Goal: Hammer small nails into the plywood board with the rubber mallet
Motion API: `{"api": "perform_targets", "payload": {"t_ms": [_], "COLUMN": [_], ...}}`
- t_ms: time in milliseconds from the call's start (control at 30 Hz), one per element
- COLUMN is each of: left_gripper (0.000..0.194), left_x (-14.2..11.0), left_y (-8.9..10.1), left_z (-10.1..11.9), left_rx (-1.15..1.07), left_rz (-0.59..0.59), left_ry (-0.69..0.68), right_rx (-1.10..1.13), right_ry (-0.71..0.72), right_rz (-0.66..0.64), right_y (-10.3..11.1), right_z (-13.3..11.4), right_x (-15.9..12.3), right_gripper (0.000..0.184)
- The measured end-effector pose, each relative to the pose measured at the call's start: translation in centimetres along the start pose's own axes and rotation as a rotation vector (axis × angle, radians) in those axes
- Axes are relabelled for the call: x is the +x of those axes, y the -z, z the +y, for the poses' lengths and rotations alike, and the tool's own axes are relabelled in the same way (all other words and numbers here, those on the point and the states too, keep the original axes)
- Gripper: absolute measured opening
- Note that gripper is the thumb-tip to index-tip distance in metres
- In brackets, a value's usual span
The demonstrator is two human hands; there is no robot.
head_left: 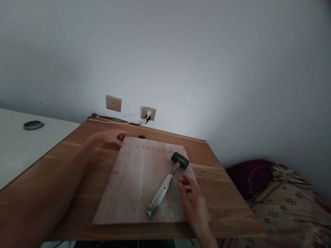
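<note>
A pale, square wooden board [129, 186] lies flat before me. At its far left corner is my left hand [115, 136], fingers curled and the thumb on the board's edge, gripping that corner. Across the board's right half rests a rubber mallet [162, 193], its black head away from me and its worn, white-coated handle pointing back at me. Over the board's right edge, just right of the mallet and apart from it, my right hand [192, 201] is open with bent fingers and nothing in it. Several small nail-like bits [147, 146] form a row near the far edge.
The board is on a brown wooden table [221, 203] against a wall. Cables [116, 120] run along the back to a wall socket [148, 113]. A white tabletop [31, 148] adjoins at left; patterned fabric [284, 206] and a dark cushion [254, 177] lie at right.
</note>
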State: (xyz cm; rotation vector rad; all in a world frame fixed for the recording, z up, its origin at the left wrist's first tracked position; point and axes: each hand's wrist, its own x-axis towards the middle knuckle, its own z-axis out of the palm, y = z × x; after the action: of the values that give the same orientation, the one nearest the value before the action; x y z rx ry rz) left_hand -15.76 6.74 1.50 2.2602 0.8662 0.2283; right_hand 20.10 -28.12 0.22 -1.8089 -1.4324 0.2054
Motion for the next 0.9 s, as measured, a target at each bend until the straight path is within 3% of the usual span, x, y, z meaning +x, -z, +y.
{"api": "perform_targets", "payload": {"t_ms": [100,167,300,467,600,700,767,900], "left_gripper": [0.066,0.064,0.071,0.068,0.067,0.059,0.057,0.052], "left_x": [0.3,0.7,3.0,8.2,11.8,13.4,14.1,15.4], "left_y": [-0.3,-0.7,-2.6,-6.7,-10.7,-13.2,-14.5,-15.9], "left_z": [0.5,1.5,4.2,8.5,12.4,14.8,15.9,16.9], "left_rx": [0.02,0.049,0.08,0.176,0.372,0.383,0.355,0.338], "left_rz": [-0.012,-0.01,0.004,0.028,0.219,0.325,0.349,0.247], "left_ry": [0.006,-0.017,-0.08,-0.12,-0.088,-0.139,-0.147,-0.134], "right_rx": [-0.228,-0.375,-0.564,-0.717,-0.847,-0.869,-0.883,-0.844], "right_ry": [0.254,0.319,0.285,0.27,0.162,0.047,0.02,0.08], "right_rz": [-0.032,-0.035,0.027,0.169,0.303,0.381,0.339,0.166], "right_y": [0.9,1.8,4.1,8.3,12.3,15.0,16.2,17.1], "right_z": [1.7,3.3,7.0,12.4,16.3,19.0,20.7,23.4], "right_x": [-2.4,-3.0,-2.6,-1.1,0.4,0.4,-0.4,-1.9], "right_gripper": [0.04,0.039,0.042,0.052,0.055,0.056,0.049,0.043]}}
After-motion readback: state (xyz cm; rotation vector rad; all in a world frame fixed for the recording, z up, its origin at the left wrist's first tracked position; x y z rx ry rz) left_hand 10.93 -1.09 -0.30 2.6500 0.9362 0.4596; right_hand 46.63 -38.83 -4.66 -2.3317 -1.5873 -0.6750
